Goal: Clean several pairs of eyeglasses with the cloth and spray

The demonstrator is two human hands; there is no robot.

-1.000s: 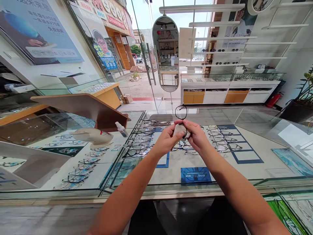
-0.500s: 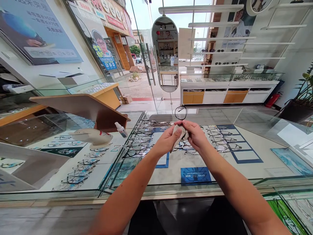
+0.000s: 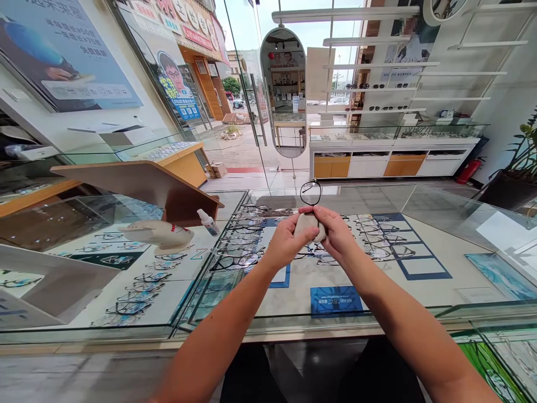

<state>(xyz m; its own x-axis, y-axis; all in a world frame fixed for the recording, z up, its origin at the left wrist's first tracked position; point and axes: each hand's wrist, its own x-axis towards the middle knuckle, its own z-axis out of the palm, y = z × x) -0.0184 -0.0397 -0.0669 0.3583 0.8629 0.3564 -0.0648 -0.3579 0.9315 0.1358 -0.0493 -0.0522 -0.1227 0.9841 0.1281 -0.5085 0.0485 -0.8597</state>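
A pair of dark-rimmed eyeglasses (image 3: 311,193) is held above the glass counter, one round lens standing up beyond my fingertips. My left hand (image 3: 285,242) is closed on a pale cleaning cloth (image 3: 306,224), its thumb pressing the cloth over the lower part of the glasses. Opposite it, my right hand (image 3: 336,232) grips the eyeglasses, fingertips meeting the left ones at the frame's middle. The cloth and fingers hide the other lens. Below both hands, rows of spectacle frames (image 3: 239,260) lie inside the display case.
On the glass top (image 3: 268,330) to the left stand a small white spray bottle (image 3: 208,223), a cream hand-shaped form (image 3: 161,234) and a brown wooden stand (image 3: 168,187). A blue card (image 3: 336,302) lies near the front edge. An oval mirror (image 3: 284,92) stands beyond the counter.
My left thumb and the cloth have shifted over the lens, and the cloth now looks more bunched and rounded. The upper lens has barely moved.
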